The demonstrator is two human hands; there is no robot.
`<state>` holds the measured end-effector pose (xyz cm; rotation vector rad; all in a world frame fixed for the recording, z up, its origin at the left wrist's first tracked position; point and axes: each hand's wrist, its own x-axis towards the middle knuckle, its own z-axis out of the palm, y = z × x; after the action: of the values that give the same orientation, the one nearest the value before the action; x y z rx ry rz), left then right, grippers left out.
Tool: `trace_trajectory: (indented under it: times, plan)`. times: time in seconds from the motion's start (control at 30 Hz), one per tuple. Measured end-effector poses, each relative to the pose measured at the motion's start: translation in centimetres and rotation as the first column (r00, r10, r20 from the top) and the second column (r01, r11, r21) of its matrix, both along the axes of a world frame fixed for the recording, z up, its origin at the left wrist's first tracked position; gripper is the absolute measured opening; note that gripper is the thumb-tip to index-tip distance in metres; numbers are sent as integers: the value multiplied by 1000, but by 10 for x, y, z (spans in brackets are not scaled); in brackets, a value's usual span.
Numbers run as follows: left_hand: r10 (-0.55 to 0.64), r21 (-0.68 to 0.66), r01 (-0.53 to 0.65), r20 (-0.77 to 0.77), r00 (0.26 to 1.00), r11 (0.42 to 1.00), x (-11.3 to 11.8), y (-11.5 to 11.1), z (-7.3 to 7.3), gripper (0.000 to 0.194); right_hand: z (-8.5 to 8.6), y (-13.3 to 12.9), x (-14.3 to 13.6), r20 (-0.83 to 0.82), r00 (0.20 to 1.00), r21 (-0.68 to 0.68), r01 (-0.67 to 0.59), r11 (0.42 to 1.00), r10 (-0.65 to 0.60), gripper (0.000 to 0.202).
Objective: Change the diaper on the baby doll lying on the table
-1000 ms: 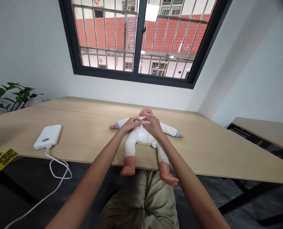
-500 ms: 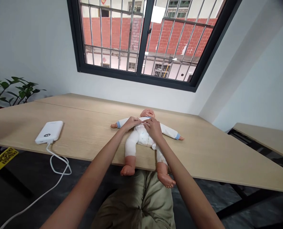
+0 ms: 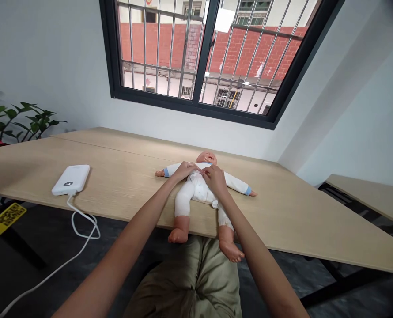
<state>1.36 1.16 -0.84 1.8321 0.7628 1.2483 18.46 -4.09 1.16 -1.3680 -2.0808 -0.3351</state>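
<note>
doll (image 3: pixel 201 191): face up on bench (image 3: pixel 126 176) | left hand (image 3: pixel 186 170), right hand (image 3: pixel 215 180): close together at its front, cannot tell if pinching | power bank (image 3: pixel 72 177): far left

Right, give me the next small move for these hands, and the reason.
I'd probably ease the right hand slightly aside while the left hand steadies the doll: both hands meet over its chest, and their fingers hide the front of the white top, so the cloth there can't be checked.
</note>
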Motion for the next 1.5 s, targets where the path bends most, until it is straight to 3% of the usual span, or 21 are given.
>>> trace_trajectory:
  times: [0.2,0.43,0.6,0.7,0.8,0.9,1.07,1.2,1.5]
  plan:
    - [72,79,-67,-58,996,995,3,-10,5,28,-2,3,2,5,999,-38,-44,998,44,15]
    - [120,74,-116,-51,991,990,3,-7,3,26,-2,3,2,1,999,-80,-52,995,52,16]
    - [44,-1,-44,3,999,999,1,-4,2,21,-2,3,3,-40,996,-77,-80,994,77,13]
    - [50,36,-52,58,997,998,1,-2,2,27,-4,4,4,-50,993,-56,-110,992,107,13]
    - [14,111,-13,-11,1000,994,1,-1,3,39,-5,6,5,-42,990,-46,-135,990,133,14]
    - [-32,196,60,-144,989,979,0,0,4,27,-6,6,5,-21,992,-52,-129,990,128,15]
    - [181,333,-93,-243,953,938,2,-5,5,19,-6,7,4,-17,995,-76,-101,992,100,14]
    - [347,367,-224,-314,884,903,9,-11,7,20,-8,8,4,-38,995,-59,-100,993,98,13]
    - [432,303,-347,-287,855,888,16,-15,8,18,-8,10,5,-48,992,-69,-119,990,116,15]
